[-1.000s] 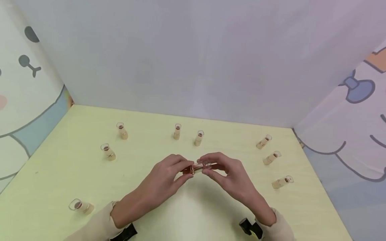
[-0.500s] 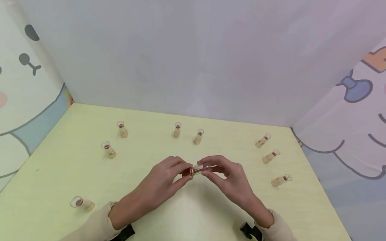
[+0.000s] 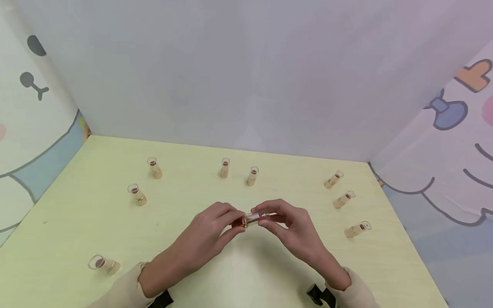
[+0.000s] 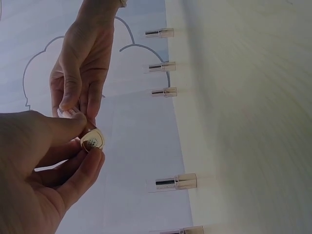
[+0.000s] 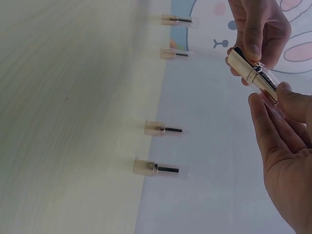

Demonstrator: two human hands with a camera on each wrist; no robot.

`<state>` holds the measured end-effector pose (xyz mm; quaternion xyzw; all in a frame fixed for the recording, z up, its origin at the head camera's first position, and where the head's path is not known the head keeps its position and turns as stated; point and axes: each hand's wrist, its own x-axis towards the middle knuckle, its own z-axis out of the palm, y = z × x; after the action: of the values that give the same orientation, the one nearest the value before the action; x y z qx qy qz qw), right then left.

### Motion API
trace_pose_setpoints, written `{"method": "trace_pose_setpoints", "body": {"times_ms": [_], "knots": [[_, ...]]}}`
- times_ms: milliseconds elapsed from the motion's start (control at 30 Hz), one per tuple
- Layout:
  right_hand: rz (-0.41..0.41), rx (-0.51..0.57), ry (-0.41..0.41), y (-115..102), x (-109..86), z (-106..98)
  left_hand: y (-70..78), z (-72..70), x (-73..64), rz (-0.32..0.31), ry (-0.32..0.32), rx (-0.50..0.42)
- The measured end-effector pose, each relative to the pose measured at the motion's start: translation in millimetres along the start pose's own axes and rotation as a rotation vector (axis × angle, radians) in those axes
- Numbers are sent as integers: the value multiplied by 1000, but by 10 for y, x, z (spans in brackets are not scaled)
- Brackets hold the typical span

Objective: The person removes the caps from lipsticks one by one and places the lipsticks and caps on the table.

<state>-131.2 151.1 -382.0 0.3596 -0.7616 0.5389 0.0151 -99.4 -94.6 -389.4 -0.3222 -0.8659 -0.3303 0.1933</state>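
Note:
Between both hands, a lipstick tube (image 3: 252,218) with a gold base and a clear cap lies on its side above the table. My left hand (image 3: 204,233) pinches its gold base between thumb and fingers. Thumb and fingertips of my right hand (image 3: 294,229) grip the clear cap end. In the right wrist view the lipstick (image 5: 256,75) shows a gold band around its middle, and the cap appears seated on the base. The left wrist view shows the round gold bottom (image 4: 92,141) of the tube, with a small label on it.
Several similar lipsticks stand upright on the pale yellow table (image 3: 185,179): a near-left one (image 3: 104,265), a far-left one (image 3: 155,167), one at the back middle (image 3: 225,168) and one on the right (image 3: 357,229). A grey-white wall (image 3: 246,85) rises behind.
The hands and the lipstick between them stay almost still, shifting only slightly lower in the view. The other lipsticks keep their places; the head view shifts a little.

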Motion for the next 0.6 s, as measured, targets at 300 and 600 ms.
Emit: {"method": "trace_pose_setpoints", "body": {"times_ms": [300, 600], "knots": [[-5, -37, 5, -26, 10, -22, -6, 21, 26, 19, 4, 18], [4, 11, -6, -28, 31, -19, -1, -25, 32, 7, 3, -11]]}}
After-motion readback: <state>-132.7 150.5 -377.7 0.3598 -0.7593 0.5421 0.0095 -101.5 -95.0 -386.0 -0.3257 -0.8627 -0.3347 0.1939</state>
